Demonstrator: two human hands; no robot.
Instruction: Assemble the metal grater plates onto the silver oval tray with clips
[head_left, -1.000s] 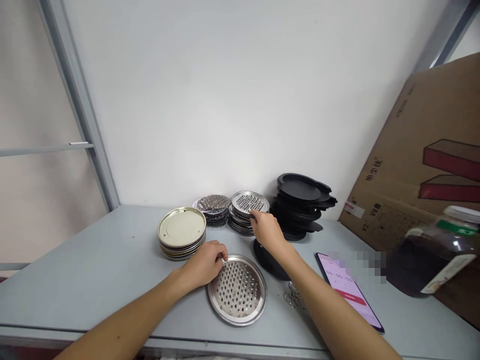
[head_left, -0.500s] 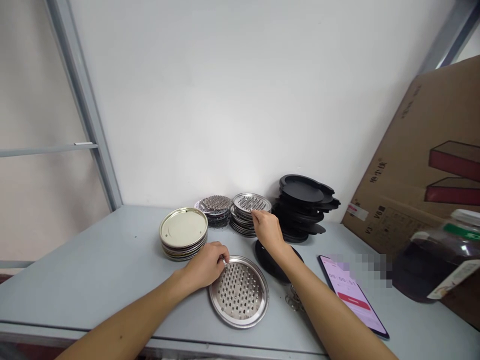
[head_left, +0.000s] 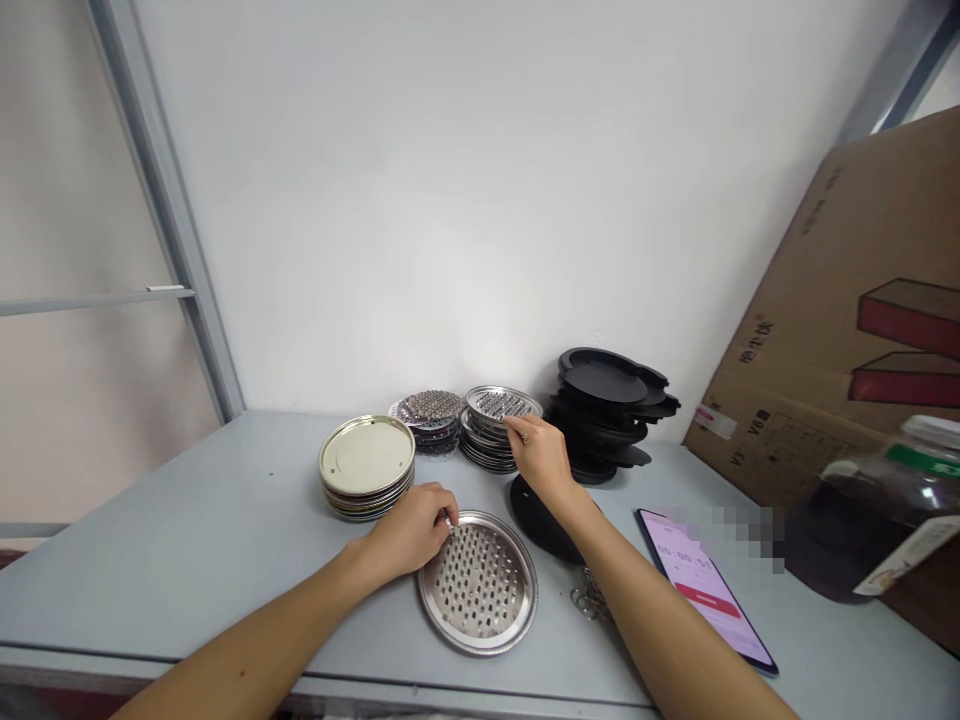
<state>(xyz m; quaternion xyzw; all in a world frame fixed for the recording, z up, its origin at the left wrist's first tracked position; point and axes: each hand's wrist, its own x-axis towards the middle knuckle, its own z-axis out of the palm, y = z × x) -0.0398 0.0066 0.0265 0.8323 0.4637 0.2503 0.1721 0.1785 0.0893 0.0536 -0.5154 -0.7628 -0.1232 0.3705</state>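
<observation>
My left hand (head_left: 420,530) is closed at the upper left rim of a round metal grater plate (head_left: 480,590) lying on the table. A small shiny metal piece (head_left: 448,520) shows between its fingertips; its shape is mostly hidden. Further back, my right hand (head_left: 540,455) pinches the front rim of the top round grater plate (head_left: 501,403) on a stack of silver rimmed plates (head_left: 484,458). Below my right forearm, partly covered, lie a black round part (head_left: 544,520) and a bunch of small metal rings (head_left: 585,602).
Cream round lids (head_left: 367,455) are stacked at the left. Behind stand perforated discs (head_left: 433,408) and a pile of black plastic parts (head_left: 604,380). To the right are a phone (head_left: 705,600) showing a timer, a dark jar (head_left: 862,530) and a cardboard box (head_left: 810,330).
My right hand has shifted very slightly, and the top plate at its fingertips looks tipped a little. My left hand and the grater plate beside it stay in place.
</observation>
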